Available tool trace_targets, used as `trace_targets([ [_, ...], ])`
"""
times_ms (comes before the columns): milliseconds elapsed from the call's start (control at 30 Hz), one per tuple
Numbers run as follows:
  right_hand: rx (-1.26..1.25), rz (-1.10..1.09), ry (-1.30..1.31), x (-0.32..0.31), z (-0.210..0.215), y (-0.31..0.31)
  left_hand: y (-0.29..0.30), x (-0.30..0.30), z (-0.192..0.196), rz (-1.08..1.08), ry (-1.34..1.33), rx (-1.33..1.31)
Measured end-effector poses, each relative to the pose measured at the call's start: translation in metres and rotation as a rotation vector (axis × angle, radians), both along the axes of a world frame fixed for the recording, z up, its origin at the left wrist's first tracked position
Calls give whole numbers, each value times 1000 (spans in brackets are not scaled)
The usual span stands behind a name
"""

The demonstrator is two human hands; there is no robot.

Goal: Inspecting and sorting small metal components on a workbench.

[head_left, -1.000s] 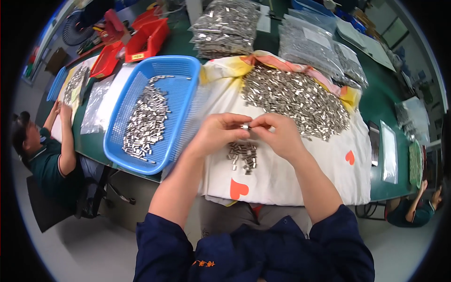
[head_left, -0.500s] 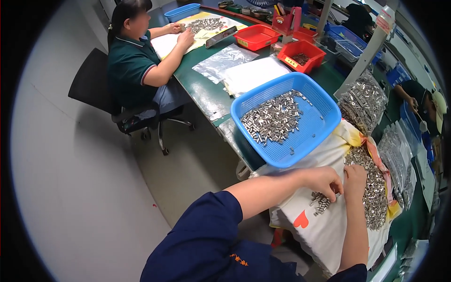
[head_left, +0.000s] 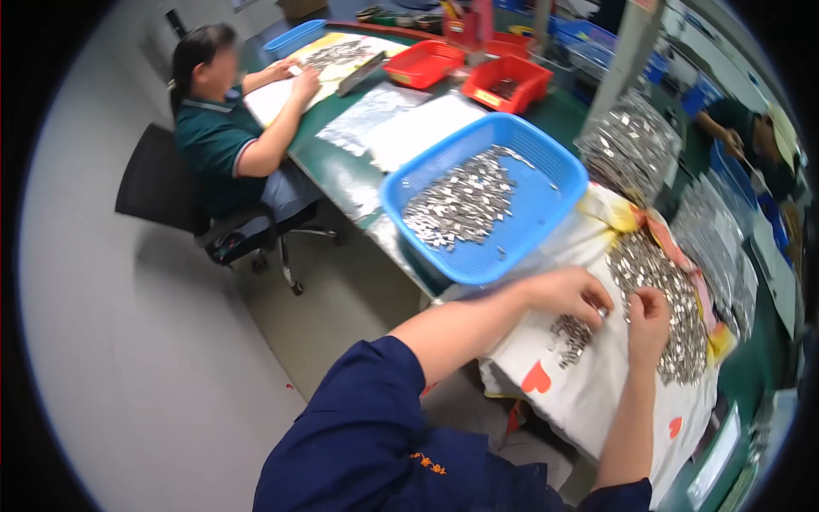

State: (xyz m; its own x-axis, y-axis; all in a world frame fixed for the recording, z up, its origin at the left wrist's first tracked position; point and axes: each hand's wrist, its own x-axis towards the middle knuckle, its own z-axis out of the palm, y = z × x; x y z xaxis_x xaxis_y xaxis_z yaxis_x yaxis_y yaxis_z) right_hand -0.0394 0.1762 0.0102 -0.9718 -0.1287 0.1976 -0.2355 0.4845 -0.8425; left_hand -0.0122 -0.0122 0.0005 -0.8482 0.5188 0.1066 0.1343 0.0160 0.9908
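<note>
My left hand [head_left: 572, 293] is closed in a pinch over the cloth, a small shiny metal cylinder [head_left: 602, 312] at its fingertips. Just below it lies a small heap of metal cylinders [head_left: 572, 340]. To its right, my right hand [head_left: 649, 320] has its fingers curled together at the left edge of a large pile of cylinders [head_left: 674, 316]; what they hold, if anything, is hidden. Both the heap and the pile rest on a white cloth [head_left: 589, 401] with red hearts. Beyond my left hand stands a blue perforated basket [head_left: 559, 183] with many such cylinders in it.
A co-worker [head_left: 217, 145] sits at the far left, handling pieces on another cloth. Red bins [head_left: 508, 84] stand at the back. Clear bags of metal parts [head_left: 627, 149] lie on the right, near a post [head_left: 627, 60]. Another person [head_left: 742, 128] works at the far right.
The view has shifted, so the table sits further left and higher. My hands have moved apart, and a shiny cylinder now shows at my left fingertips.
</note>
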Motion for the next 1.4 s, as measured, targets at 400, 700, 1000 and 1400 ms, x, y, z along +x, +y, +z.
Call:
trace_targets([
  [400,-487,174,-269,26,-12,-7,-2,-1,-8,137,-381,251],
  [700,-130,175,26,32,-3,-11,-3,-1,-10,159,-320,163],
  [1000,-3,219,250,34,-5,-7,-3,6,-7,156,-345,116],
  [1400,606,92,393,-18,-6,-3,2,5,0,16,-266,-78],
])
